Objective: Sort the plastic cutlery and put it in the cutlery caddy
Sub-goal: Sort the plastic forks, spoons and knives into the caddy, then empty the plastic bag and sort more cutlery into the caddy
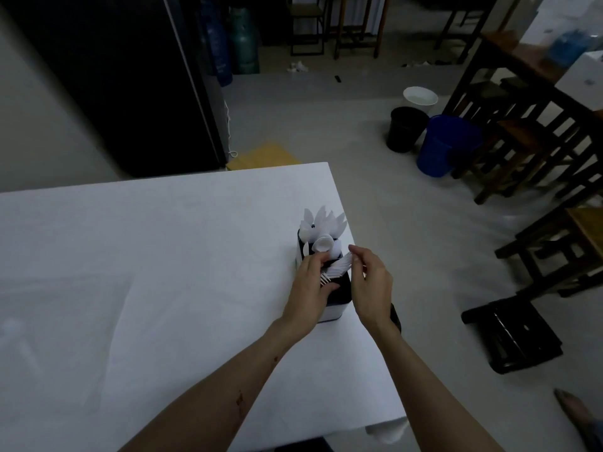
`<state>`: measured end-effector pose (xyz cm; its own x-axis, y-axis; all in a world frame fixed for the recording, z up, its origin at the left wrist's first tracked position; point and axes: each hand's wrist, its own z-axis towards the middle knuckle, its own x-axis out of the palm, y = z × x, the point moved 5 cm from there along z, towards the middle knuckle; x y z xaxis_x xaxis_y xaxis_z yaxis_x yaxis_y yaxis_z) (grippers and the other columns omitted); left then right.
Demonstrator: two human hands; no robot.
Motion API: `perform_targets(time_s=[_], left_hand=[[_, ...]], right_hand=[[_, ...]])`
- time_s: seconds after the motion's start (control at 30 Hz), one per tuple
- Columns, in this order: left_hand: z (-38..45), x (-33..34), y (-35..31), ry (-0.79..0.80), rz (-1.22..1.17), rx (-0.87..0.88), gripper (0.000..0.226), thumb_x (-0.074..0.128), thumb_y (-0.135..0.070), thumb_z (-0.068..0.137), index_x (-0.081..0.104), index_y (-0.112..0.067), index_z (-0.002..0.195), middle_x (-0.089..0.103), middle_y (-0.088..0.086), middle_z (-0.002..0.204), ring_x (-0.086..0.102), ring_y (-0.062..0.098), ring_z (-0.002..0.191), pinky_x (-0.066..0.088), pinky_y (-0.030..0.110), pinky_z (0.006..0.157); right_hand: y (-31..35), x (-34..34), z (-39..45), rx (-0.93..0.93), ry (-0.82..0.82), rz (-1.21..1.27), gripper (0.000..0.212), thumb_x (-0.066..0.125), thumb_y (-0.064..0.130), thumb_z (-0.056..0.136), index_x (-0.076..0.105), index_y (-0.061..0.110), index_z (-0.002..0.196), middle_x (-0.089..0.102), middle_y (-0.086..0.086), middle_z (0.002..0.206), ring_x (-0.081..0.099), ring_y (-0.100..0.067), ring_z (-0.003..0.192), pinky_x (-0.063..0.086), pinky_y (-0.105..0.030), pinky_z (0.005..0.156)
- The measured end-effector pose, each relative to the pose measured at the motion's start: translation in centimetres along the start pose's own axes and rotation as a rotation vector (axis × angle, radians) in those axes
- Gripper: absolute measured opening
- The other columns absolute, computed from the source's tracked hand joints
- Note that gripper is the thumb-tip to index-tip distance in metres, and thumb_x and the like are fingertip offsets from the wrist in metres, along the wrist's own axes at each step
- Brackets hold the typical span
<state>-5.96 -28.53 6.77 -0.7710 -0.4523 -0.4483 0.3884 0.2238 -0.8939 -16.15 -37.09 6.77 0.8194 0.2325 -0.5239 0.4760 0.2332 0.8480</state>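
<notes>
Forks (337,267), a white bunch of them, sit between my two hands: my left hand (310,283) curls over the tine end and holds it, while my right hand (370,282) pinches the handle end between thumb and fingertips. Directly under both hands is the dark cutlery caddy (339,296), and the bunch lies slanted across its nearest compartment, not yet dropped in. Just beyond my fingers the middle compartment already holds spoons (323,245), bowls up, and past those the farthest one holds a fan of knives (323,220). So I judge the sorting nearly done and this the last load going home. Next I need to tip the bunch upright, handles down, and let it slide into the near compartment without splaying. The caddy stands on the white table (146,256), close to its edge on my right-hand side.
</notes>
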Motion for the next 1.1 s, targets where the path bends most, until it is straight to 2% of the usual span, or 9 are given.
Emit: perform_targets(time_s=[0.13, 0.3, 0.37, 0.43, 0.53, 0.7, 0.87, 0.97, 1.1], left_hand=[[-1.1, -1.2, 0.9, 0.014, -0.017, -0.019, 0.057, 0.064, -0.01, 0.086, 0.041, -0.023, 0.136, 0.047, -0.012, 0.129, 0.045, -0.001, 0.118, 0.035, 0.009, 0.1], [-3.8, -5.5, 4.0, -0.08, -0.04, -0.025, 0.044, 0.058, -0.023, 0.094, 0.043, -0.024, 0.135, 0.047, -0.012, 0.133, 0.044, 0.0, 0.124, 0.035, 0.016, 0.106], [-5.3, -8.0, 5.9, -0.155, -0.014, -0.06, 0.038, 0.053, -0.027, 0.097, 0.043, -0.029, 0.133, 0.045, -0.019, 0.13, 0.044, -0.004, 0.121, 0.035, 0.016, 0.105], [-7.1, -11.2, 8.3, -0.268, 0.028, -0.127, 0.034, 0.05, -0.028, 0.098, 0.044, -0.031, 0.131, 0.043, -0.024, 0.128, 0.042, -0.006, 0.118, 0.035, 0.015, 0.103], [-10.4, -16.7, 12.2, -0.449, 0.13, -0.206, 0.034, 0.049, -0.02, 0.098, 0.047, -0.019, 0.131, 0.05, -0.007, 0.133, 0.043, 0.007, 0.126, 0.03, 0.015, 0.106], [-16.0, -25.1, 21.2, -0.392, 0.319, -0.561, 0.051, 0.045, -0.023, 0.099, 0.031, -0.007, 0.146, 0.019, 0.014, 0.157, 0.006, 0.031, 0.147, 0.012, 0.035, 0.117], [-19.8, -29.9, 27.4, -0.031, 0.578, -0.82, 0.059, 0.03, -0.039, 0.102, 0.01, -0.017, 0.153, -0.008, 0.009, 0.161, -0.011, 0.035, 0.146, 0.008, 0.049, 0.117], [-21.3, -30.3, 29.5, 0.163, 0.613, -0.766, 0.057, 0.024, -0.04, 0.102, 0.005, -0.022, 0.153, -0.012, 0.003, 0.161, -0.007, 0.033, 0.147, 0.012, 0.05, 0.118], [-22.3, -30.9, 30.1, 0.162, 0.726, -0.637, 0.056, 0.021, -0.041, 0.102, 0.004, -0.025, 0.153, -0.009, -0.001, 0.161, 0.006, 0.026, 0.148, 0.022, 0.043, 0.116]], right_hand=[[1.3, 0.4, -0.7, -0.11, -0.014, -0.061, 0.03, 0.046, 0.011, 0.1, 0.063, 0.016, 0.124, 0.06, 0.001, 0.129, 0.046, -0.016, 0.122, 0.031, -0.017, 0.098], [4.7, 2.3, -1.9, -0.284, -0.056, -0.031, 0.029, 0.046, 0.01, 0.097, 0.062, 0.015, 0.121, 0.06, 0.0, 0.129, 0.047, -0.018, 0.12, 0.031, -0.01, 0.099], [6.6, 4.2, -2.9, -0.377, -0.04, -0.021, 0.03, 0.045, 0.012, 0.096, 0.063, 0.012, 0.12, 0.06, -0.003, 0.129, 0.048, -0.019, 0.12, 0.036, -0.017, 0.101], [8.5, 6.9, -4.4, -0.484, 0.03, -0.014, 0.032, 0.043, 0.015, 0.095, 0.063, 0.011, 0.119, 0.061, -0.004, 0.127, 0.051, -0.019, 0.12, 0.038, -0.026, 0.104], [10.8, 12.0, -7.5, -0.584, 0.202, -0.021, 0.029, 0.047, 0.012, 0.095, 0.062, 0.013, 0.12, 0.061, -0.001, 0.127, 0.052, -0.015, 0.119, 0.035, -0.02, 0.105], [11.8, 21.6, -13.9, -0.566, 0.594, -0.145, 0.039, 0.055, 0.012, 0.096, 0.054, 0.021, 0.134, 0.054, 0.004, 0.137, 0.046, -0.013, 0.127, 0.03, -0.016, 0.106], [11.8, 29.2, -19.2, -0.389, 0.982, -0.247, 0.045, 0.053, 0.018, 0.097, 0.043, 0.023, 0.141, 0.051, 0.002, 0.139, 0.049, -0.017, 0.126, 0.037, -0.024, 0.106], [11.5, 32.3, -21.4, -0.131, 1.116, -0.239, 0.046, 0.057, 0.024, 0.096, 0.041, 0.02, 0.139, 0.053, -0.003, 0.135, 0.055, -0.017, 0.115, 0.046, -0.028, 0.097], [11.2, 35.4, -23.3, 0.188, 1.098, -0.201, 0.038, 0.056, 0.034, 0.095, 0.049, 0.019, 0.129, 0.059, -0.002, 0.12, 0.057, -0.017, 0.106, 0.045, -0.026, 0.087]])
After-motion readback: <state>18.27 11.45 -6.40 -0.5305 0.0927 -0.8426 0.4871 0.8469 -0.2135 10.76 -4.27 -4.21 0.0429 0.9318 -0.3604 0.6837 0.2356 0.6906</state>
